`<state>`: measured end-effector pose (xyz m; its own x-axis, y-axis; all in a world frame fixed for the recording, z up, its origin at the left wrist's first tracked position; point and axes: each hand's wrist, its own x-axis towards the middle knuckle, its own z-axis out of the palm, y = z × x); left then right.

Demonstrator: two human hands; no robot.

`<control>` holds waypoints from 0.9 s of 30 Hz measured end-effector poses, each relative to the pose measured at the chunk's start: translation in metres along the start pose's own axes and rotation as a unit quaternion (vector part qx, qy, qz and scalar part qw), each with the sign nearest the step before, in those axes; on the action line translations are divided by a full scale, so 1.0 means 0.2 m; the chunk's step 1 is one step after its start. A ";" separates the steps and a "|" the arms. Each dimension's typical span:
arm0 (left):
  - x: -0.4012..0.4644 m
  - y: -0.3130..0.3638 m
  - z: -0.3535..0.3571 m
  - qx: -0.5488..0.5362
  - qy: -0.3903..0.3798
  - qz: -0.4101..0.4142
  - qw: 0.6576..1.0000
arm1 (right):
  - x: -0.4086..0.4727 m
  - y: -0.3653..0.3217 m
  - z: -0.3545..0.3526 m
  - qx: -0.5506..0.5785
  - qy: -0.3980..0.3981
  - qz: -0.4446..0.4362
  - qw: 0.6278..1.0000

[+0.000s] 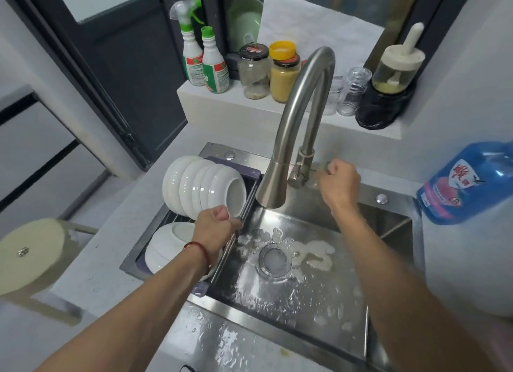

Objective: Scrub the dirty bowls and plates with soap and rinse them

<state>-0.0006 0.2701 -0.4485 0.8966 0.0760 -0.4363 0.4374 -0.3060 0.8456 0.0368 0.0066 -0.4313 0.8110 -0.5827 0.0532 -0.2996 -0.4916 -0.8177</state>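
I see a brushed stainless steel sink (388,227), its matt grey floor wet and spotted with white foam. The curved steel faucet (294,116) has the same satin finish. The white ceramic bowls (200,185) in the rack look glossy and smooth. On the ledge stand clear glass jars (254,74) and a translucent blue plastic bottle (469,183).

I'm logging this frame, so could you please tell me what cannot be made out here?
- Head view: what the right hand holds behind the faucet; only a green sliver shows.
- Plates in the rack, partly hidden by the left hand and forearm.
- Blue bottle, cut off by the right edge.
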 end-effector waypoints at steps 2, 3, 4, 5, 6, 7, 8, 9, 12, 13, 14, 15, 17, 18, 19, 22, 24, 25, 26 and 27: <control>-0.02 0.03 0.03 -0.017 -0.009 0.006 1.000 | -0.17 0.06 -0.08 0.135 0.097 0.055 0.985; -0.02 0.01 0.05 -0.009 -0.032 -0.001 0.999 | -0.29 0.13 -0.09 0.166 0.114 0.094 0.975; -0.01 0.01 0.07 0.004 -0.062 -0.005 0.998 | -0.38 0.22 -0.09 0.164 0.101 0.141 0.971; -0.01 -0.01 0.10 0.027 -0.085 -0.017 0.996 | -0.47 0.34 -0.05 0.139 0.032 0.190 0.972; 0.01 -0.02 0.11 0.092 -0.134 -0.022 0.986 | -0.56 0.43 -0.02 0.101 -0.090 0.249 0.959; 0.00 -0.02 0.11 0.158 -0.222 -0.017 0.962 | -0.65 0.54 0.02 0.058 -0.208 0.289 0.933; 0.02 -0.05 0.12 0.246 -0.282 -0.022 0.927 | -0.71 0.61 0.05 0.008 -0.293 0.300 0.908; 0.04 -0.06 0.13 0.318 -0.308 -0.017 0.896 | -0.77 0.63 0.06 -0.029 -0.317 0.292 0.902; 0.06 -0.07 0.13 0.383 -0.267 0.076 0.881 | -0.87 0.54 0.02 -0.070 -0.186 0.251 0.947; 0.05 -0.07 0.13 0.386 -0.256 0.110 0.880 | -0.89 0.50 0.01 -0.073 -0.120 0.233 0.962; 0.06 -0.08 0.12 0.384 -0.265 0.139 0.873 | -0.92 0.45 -0.01 -0.063 -0.081 0.227 0.969; 0.05 -0.09 0.12 0.386 -0.287 0.159 0.862 | -0.95 0.40 -0.01 -0.050 -0.071 0.224 0.971; 0.03 -0.11 0.08 0.411 -0.344 0.175 0.826 | -1.04 0.29 0.01 -0.062 -0.117 0.242 0.961; 0.01 -0.13 0.05 0.419 -0.359 0.182 0.814 | -1.11 0.25 0.02 -0.086 -0.121 0.242 0.959; 0.01 -0.14 0.03 0.406 -0.354 0.184 0.822 | -1.14 0.23 0.02 -0.110 -0.098 0.233 0.961; 0.00 -0.18 -0.03 0.371 -0.326 0.224 0.840 | -1.23 0.17 0.04 -0.152 -0.030 0.212 0.965; -0.01 -0.17 -0.07 0.377 -0.356 0.246 0.819 | -1.26 0.13 0.04 -0.148 -0.072 0.247 0.955; -0.05 -0.16 -0.11 0.368 -0.372 0.242 0.817 | -1.28 0.13 0.03 -0.146 -0.108 0.258 0.949; -0.09 -0.16 -0.14 0.357 -0.384 0.242 0.817 | -1.30 0.13 0.03 -0.146 -0.135 0.261 0.945; -0.13 -0.17 -0.20 0.331 -0.383 0.234 0.830 | -1.33 0.14 0.01 -0.144 -0.132 0.244 0.950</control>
